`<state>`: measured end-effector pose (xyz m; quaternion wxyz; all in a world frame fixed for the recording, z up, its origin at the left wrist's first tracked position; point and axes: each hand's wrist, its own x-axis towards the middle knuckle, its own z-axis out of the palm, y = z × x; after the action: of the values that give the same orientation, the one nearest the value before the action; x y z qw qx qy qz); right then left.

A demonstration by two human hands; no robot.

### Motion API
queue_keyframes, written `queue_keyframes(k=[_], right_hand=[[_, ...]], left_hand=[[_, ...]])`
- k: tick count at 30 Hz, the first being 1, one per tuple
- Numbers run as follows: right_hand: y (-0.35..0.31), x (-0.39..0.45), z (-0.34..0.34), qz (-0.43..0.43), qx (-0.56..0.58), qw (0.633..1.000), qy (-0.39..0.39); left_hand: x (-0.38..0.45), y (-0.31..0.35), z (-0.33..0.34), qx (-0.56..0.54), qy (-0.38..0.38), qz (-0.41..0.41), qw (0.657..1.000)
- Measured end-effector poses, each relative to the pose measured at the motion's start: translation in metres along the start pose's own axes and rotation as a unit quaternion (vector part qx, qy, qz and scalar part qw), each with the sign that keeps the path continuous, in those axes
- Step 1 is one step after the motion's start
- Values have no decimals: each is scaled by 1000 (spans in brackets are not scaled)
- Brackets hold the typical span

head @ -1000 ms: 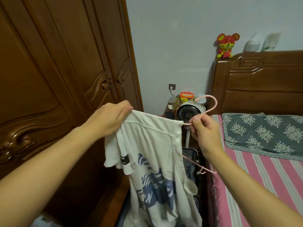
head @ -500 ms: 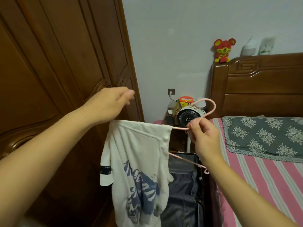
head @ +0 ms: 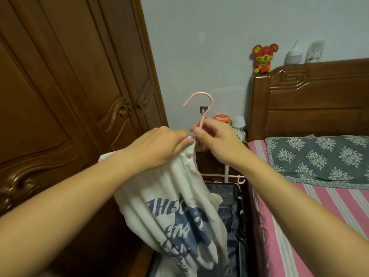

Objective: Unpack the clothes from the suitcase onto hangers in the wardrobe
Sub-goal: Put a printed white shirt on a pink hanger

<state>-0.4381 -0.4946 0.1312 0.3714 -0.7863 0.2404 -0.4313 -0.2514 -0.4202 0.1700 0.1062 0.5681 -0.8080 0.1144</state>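
The white T-shirt [head: 175,206] with its blue print hangs bunched from my two hands, its top gathered right where my fingers meet, the rest drooping below my wrists over the open suitcase [head: 229,216]. My left hand [head: 159,144] has its fingers curled round the cloth at the neck, pinching it tight. My right hand [head: 215,140], touching the left at the fingertips, pinches the neck of the pink hanger [head: 201,108]; its hook stands up above my knuckles, and one end of its bar pokes out below my right wrist, beside the shirt. Whether the shirt sits fully on the hanger I cannot tell. To the left of my left arm stands the shut wardrobe [head: 69,96]. To the right of my right arm lies the bed [head: 299,226] with a grey flowered pillow [head: 319,158].
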Motion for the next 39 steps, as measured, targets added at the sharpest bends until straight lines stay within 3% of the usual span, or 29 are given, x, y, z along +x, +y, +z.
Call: queue_keyframes(k=[2,5,7,9,13,14,17,20,25,32,34,36,39], right_hand=[[-2,-1,-3,-12,-63,996,-62],[-15,-3,-2,49,6,994,-101],[-21,-1,2,61,12,995,-80],[-23,1,8,58,-31,997,-36],[-20,2,14,121,5,992,44],[-22,3,14,129,21,990,59],[-27,7,15,119,-3,990,73],[-36,11,24,134,61,988,54],[-43,16,29,185,190,962,70],[-48,23,25,180,282,937,102],[-47,29,20,182,296,928,136],[-40,34,16,188,281,925,176],[-28,40,11,194,209,927,244]], left_hand=[[-3,-1,-6,-8,-12,-9,1000],[-10,0,-2,83,19,10,996],[-12,6,9,137,67,-20,988],[-17,15,25,158,98,-98,978],[-44,45,62,-12,233,-240,942],[-50,54,73,-71,237,-266,931],[-53,69,101,-205,152,-366,895],[-47,57,109,-202,111,-407,884],[-48,54,120,-226,82,-388,890],[-71,39,174,-248,-35,-487,837],[-82,39,185,-255,-7,-517,817],[-90,42,187,-272,83,-546,788],[-101,46,173,-370,264,-560,693]])
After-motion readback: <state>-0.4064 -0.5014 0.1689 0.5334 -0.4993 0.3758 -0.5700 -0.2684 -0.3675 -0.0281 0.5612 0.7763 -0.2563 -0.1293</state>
